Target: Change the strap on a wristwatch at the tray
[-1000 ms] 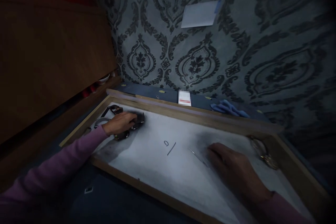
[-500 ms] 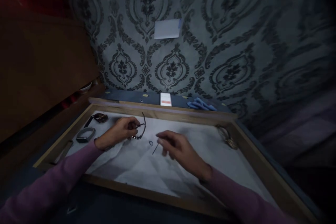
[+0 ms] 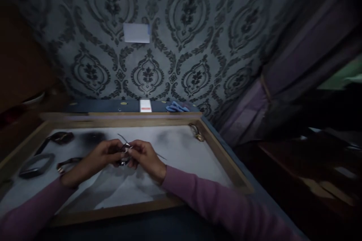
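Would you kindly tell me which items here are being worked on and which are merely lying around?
In hand:
- eyeglasses, held by the left hand and the right hand
- wooden tray beneath them

Lying about:
- dark watch
- grey band
- gold watch
- blue cloth
- small box
- wall note

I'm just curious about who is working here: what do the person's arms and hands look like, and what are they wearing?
Both arms are covered by long, plain mauve-pink sleeves reaching to the wrists: the left sleeve and the right sleeve. The left hand and right hand are bare, with no gloves. The picture is too dim to tell whether there are rings or a wrist strap.
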{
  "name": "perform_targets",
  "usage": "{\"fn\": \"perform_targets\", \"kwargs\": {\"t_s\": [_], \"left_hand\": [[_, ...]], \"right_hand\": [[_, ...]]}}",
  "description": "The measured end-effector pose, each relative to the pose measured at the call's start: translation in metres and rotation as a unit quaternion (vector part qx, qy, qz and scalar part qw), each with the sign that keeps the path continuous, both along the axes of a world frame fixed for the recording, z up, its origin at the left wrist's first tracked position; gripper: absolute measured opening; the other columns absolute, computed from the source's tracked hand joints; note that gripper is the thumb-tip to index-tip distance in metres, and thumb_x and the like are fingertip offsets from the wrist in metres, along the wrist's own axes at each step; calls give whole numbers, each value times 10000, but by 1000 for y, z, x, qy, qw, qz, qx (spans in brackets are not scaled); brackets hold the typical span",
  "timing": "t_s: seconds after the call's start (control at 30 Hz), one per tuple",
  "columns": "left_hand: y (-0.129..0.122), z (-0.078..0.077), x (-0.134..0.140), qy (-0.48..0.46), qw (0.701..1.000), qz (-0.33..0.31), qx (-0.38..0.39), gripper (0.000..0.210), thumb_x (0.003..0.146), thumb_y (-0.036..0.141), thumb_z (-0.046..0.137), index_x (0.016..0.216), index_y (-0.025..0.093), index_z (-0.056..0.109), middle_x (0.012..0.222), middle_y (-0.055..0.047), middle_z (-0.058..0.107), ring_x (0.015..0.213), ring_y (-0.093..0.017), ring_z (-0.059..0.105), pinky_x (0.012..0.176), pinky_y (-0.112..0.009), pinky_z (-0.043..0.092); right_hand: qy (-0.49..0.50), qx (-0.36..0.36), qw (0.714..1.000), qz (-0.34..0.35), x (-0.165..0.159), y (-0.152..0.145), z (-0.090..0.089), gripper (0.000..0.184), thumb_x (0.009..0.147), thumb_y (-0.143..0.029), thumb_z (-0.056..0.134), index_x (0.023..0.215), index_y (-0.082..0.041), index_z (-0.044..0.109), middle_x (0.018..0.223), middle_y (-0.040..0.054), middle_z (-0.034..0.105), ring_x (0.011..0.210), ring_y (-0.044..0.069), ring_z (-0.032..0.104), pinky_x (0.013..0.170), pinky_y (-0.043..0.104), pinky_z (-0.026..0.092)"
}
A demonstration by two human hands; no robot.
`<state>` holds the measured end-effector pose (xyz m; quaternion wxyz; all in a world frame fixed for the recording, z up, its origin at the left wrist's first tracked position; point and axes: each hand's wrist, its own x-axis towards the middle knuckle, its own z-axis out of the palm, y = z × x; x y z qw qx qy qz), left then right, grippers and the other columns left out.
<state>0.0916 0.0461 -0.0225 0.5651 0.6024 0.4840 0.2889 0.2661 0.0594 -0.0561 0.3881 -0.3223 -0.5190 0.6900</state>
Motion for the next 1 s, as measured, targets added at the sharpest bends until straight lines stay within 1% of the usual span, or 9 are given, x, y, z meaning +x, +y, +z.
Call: {"fn": "perform_targets", "kwargs": {"t_s": [0.1, 0.17, 0.33, 0.47, 0.63, 0.8, 0.87, 0.93, 1.0], "left_hand": [[-2, 1, -1, -36, 999, 32, -13, 369, 662, 436, 765, 772, 145, 566, 721, -6, 621, 673, -130, 581, 573, -219, 483], [-2, 0, -4, -66, 996, 50, -14, 371, 657, 424, 773, 791, 144, 570, 745, -5, 622, 668, -124, 581, 567, -218, 486], [-2, -4, -8, -103, 994, 44, -10, 357, 681, 400, 777, 798, 137, 566, 763, -16, 628, 694, -123, 592, 590, -223, 494], [-1, -6, -9, -117, 992, 49, -7, 369, 664, 390, 793, 777, 139, 547, 708, 7, 600, 649, -109, 574, 570, -221, 486], [-1, -6, -9, -120, 992, 45, -3, 353, 673, 376, 789, 772, 131, 555, 690, 15, 584, 641, -104, 565, 566, -215, 482], [-1, -6, -9, -147, 986, 83, 6, 402, 646, 412, 809, 761, 136, 541, 683, 10, 600, 636, -117, 586, 566, -228, 488], [-1, -6, -10, -139, 988, 70, -4, 428, 632, 442, 815, 757, 132, 547, 693, -14, 633, 630, -123, 595, 559, -228, 483], [-1, -5, -11, -140, 988, 68, -11, 460, 598, 463, 831, 743, 133, 546, 674, -8, 626, 597, -116, 582, 545, -229, 481], [-1, -4, -13, -153, 983, 96, -3, 472, 564, 451, 852, 717, 141, 529, 640, 15, 592, 575, -110, 569, 532, -227, 480]], "right_hand": [[12, 5, 1000, 3, 1, 0, 2, 398, 711, -449, 725, 954, -166, 588, 703, -22, 662, 438, 65, 551, 402, 178, 398], [13, 2, 1000, 7, 1, 1, 3, 389, 724, -422, 722, 990, -169, 591, 720, -18, 671, 446, 69, 555, 404, 178, 390], [-13, 5, 1000, 4, 1, 0, 6, 344, 762, -369, 695, 1032, -174, 613, 731, -13, 667, 473, 71, 558, 430, 187, 397], [-23, 11, 1000, 12, 0, 1, 5, 380, 749, -395, 703, 1044, -173, 610, 719, -11, 658, 470, 80, 555, 421, 199, 393], [-38, 20, 999, 19, 1, 3, 6, 405, 743, -412, 701, 1044, -163, 595, 723, -6, 658, 473, 85, 557, 427, 205, 389], [-57, 27, 998, 30, -1, 2, 6, 405, 742, -425, 700, 1029, -156, 602, 707, -5, 643, 492, 96, 561, 448, 216, 398], [-68, 32, 996, 37, -2, 4, 4, 445, 739, -459, 703, 1049, -155, 603, 710, 3, 643, 501, 105, 563, 456, 225, 407], [-86, 45, 994, 52, -5, 6, 3, 465, 731, -494, 709, 1024, -147, 612, 672, 2, 629, 502, 115, 560, 460, 234, 417], [-99, 67, 991, 61, -10, 8, 4, 450, 744, -525, 685, 975, -145, 616, 674, 9, 623, 510, 121, 561, 455, 238, 419]]}}
